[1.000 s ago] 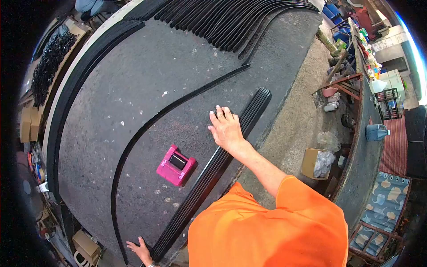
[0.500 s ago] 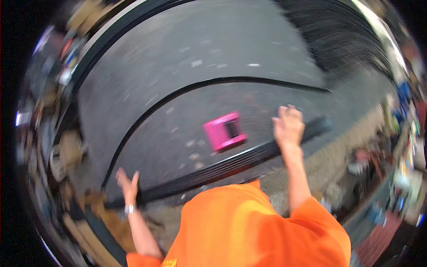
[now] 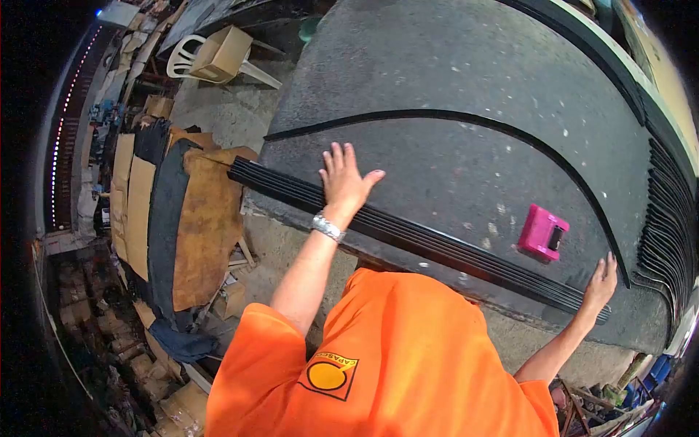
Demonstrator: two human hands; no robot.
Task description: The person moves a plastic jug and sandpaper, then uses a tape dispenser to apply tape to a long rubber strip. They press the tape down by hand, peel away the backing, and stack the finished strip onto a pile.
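Note:
A bundle of long black strips (image 3: 429,245) lies along the near edge of the dark worktable (image 3: 408,175). My left hand (image 3: 345,186), with a metal band at the wrist, rests over the bundle's left half, palm down and fingers spread. Close to the bundle's right end is my right hand (image 3: 601,285), its fingers stretched out and pointing away from me. A single thin black strip (image 3: 437,114) lies beyond the bundle, and its right end comes near my right fingertips. Between that strip and the bundle sits a pink box-shaped thing (image 3: 537,231) with a dark inset.
Many black strips (image 3: 666,218) are stacked along the table's right side, and more (image 3: 582,44) run along its far edge. To the left stand brown and dark sheets (image 3: 207,226) and a white plastic chair (image 3: 186,57) bearing a cardboard box (image 3: 222,54).
My view has swung left, bringing the chair and sheets into sight. My left hand now lies over the bundle instead of near its left end; my right hand is closer to its right end.

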